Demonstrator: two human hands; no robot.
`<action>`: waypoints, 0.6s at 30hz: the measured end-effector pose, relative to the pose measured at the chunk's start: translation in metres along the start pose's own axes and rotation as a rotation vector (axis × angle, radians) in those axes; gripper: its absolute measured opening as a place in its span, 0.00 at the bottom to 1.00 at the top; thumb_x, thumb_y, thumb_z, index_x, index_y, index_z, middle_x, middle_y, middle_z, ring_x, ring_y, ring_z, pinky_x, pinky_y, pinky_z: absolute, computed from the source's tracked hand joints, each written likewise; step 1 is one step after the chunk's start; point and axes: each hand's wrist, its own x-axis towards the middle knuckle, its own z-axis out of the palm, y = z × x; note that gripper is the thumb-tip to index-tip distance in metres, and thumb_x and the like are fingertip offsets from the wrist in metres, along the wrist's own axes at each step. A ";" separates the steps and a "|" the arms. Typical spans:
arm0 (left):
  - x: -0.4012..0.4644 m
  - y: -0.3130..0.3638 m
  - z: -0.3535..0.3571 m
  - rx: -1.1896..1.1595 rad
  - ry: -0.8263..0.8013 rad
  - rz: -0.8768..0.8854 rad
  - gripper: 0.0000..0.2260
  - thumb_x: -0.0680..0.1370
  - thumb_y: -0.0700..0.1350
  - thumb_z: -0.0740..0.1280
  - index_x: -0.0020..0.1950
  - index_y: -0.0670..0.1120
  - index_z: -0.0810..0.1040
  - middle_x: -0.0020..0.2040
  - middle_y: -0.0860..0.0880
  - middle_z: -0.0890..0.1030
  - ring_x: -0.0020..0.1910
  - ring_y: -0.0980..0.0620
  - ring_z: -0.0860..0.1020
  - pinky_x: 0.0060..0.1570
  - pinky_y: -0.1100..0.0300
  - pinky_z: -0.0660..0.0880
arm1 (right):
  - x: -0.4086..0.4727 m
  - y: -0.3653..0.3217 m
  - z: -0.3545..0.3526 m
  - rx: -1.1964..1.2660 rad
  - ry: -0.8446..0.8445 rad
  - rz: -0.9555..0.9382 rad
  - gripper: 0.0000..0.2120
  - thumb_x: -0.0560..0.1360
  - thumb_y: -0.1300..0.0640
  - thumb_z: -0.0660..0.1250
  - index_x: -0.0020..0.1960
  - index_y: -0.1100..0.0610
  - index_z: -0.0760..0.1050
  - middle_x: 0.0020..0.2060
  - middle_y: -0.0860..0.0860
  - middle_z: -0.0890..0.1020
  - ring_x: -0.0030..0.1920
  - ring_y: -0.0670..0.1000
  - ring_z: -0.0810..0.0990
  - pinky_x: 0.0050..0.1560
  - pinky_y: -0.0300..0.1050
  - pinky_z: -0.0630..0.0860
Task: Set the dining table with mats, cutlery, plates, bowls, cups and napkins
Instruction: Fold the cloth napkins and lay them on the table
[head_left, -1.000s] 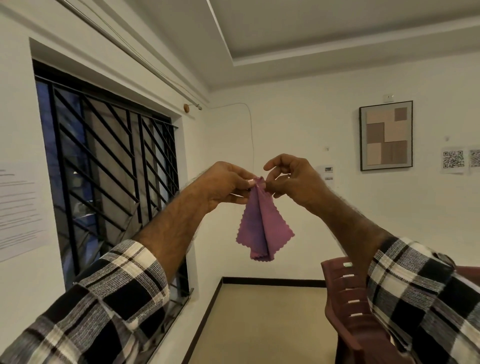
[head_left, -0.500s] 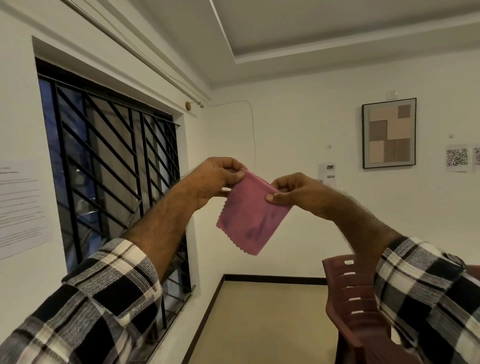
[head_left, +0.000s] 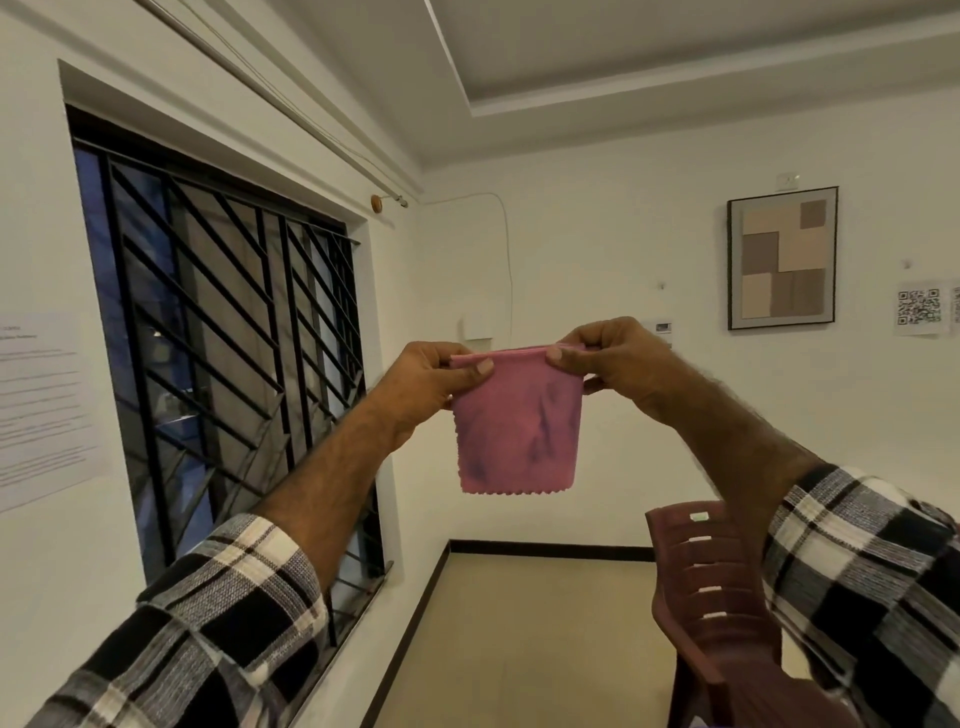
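1. A person is holding a pink napkin (head_left: 518, 421) up in the air at about chest height, in front of a white wall, with both arms stretched forward.
2. The left hand (head_left: 423, 382) is pinching the napkin's top left corner, the thumb lying flat across the front of the cloth and the other fingers curling behind it.
3. The right hand (head_left: 613, 361) is pinching the top right corner in the same way, thumb on the front and fingers curling over the top edge.
4. The napkin is hanging straight down between the two hands as a flat rectangle; its top edge is looking folded over, and its bottom edge is showing a zigzag cut.
5. Darker streaks are showing on the front of the cloth.
6. Both forearms are bare, and checked black-and-white sleeves (head_left: 218, 623) are sitting pushed up near the elbows.
7. A barred window (head_left: 223, 364) is standing to the left, a dark red plastic chair (head_left: 717, 608) is sitting low on the right, and a framed picture (head_left: 783, 258) is hanging on the far wall beside a sheet with a QR code (head_left: 918, 307).
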 end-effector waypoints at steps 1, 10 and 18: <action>-0.001 -0.001 -0.002 0.009 -0.010 -0.011 0.05 0.79 0.43 0.76 0.52 0.43 0.86 0.43 0.49 0.86 0.45 0.52 0.84 0.50 0.53 0.83 | -0.001 0.001 0.001 0.029 0.020 0.000 0.21 0.72 0.43 0.76 0.51 0.61 0.86 0.48 0.61 0.86 0.48 0.55 0.84 0.58 0.66 0.81; -0.003 -0.006 0.002 0.099 -0.129 -0.035 0.16 0.75 0.41 0.80 0.58 0.35 0.81 0.47 0.41 0.84 0.45 0.48 0.83 0.48 0.58 0.84 | -0.004 0.005 0.024 0.049 0.235 -0.125 0.19 0.79 0.43 0.74 0.44 0.60 0.85 0.34 0.54 0.82 0.36 0.52 0.77 0.40 0.50 0.76; 0.000 -0.004 0.005 0.185 -0.196 0.039 0.13 0.83 0.50 0.72 0.54 0.40 0.86 0.43 0.44 0.85 0.41 0.49 0.82 0.45 0.55 0.80 | -0.006 0.008 0.033 0.053 0.326 -0.110 0.22 0.75 0.40 0.76 0.43 0.60 0.85 0.37 0.60 0.85 0.34 0.53 0.81 0.38 0.49 0.78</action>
